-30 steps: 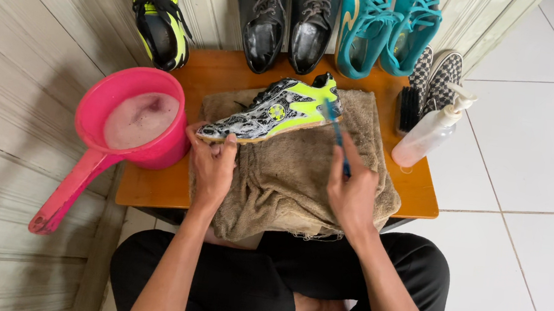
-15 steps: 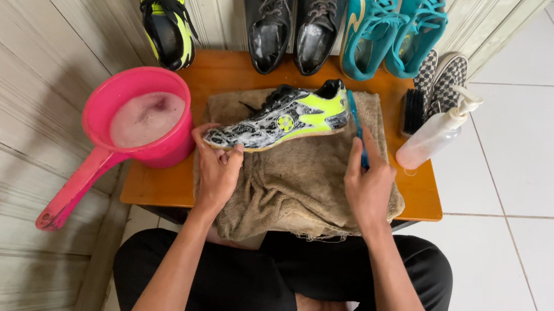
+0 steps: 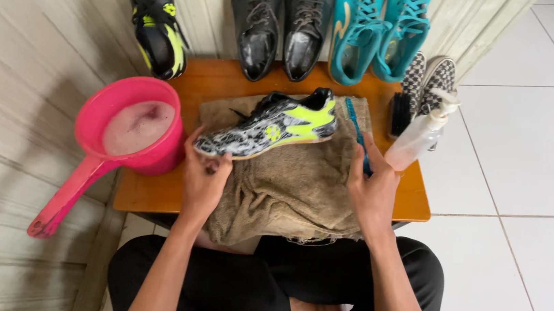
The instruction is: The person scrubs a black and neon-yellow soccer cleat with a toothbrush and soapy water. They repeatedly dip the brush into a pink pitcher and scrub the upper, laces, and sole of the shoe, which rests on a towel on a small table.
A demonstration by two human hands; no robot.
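— Nearest items first. What do the hands hold?

— The left hand (image 3: 204, 181) is closed on the toe of one sports shoe (image 3: 267, 128), fingers curled over its tip. The right hand (image 3: 372, 191) is clamped around the handle of a blue brush (image 3: 359, 134), which points away toward the table's far edge.

— Condition and position of the shoe?

— Grey and black mottled upper, bright yellow-green side panels, black collar. It lies on its side on a brown towel (image 3: 294, 185) spread over the middle of the small wooden table (image 3: 149, 193); the towel hangs over the near edge onto the person's lap.

— Remaining items, counted?

— One pink dipper (image 3: 120, 142) of cloudy water at the left edge, its handle hanging past the near left corner. One clear pump bottle (image 3: 422, 133) and one dark brush (image 3: 400, 113) at the right edge. Along the far edge, leaning on the wall: one black and yellow shoe (image 3: 157, 26), two black leather shoes (image 3: 283, 22), two teal shoes (image 3: 379, 29), two checkered shoes (image 3: 428, 79) at the far right corner.
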